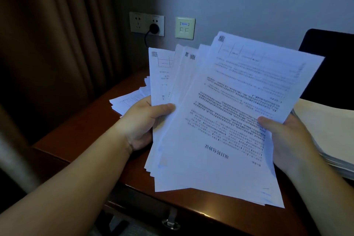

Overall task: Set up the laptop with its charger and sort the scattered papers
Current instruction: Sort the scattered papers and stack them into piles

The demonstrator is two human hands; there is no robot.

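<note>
Left hand (142,124) and right hand (287,140) both gripped a fanned, messy sheaf of printed papers (220,120), text upside down, held above the desk (92,130), more loose sheets (128,101) by its back edge

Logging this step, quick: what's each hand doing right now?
Left hand: closed on the fanned sheaf of papers, thumb on top.
Right hand: closed on the same sheaf's right edge.

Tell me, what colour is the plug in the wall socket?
Black, with a black cord hanging down. The plug shows best in the head view, in the socket.
</note>
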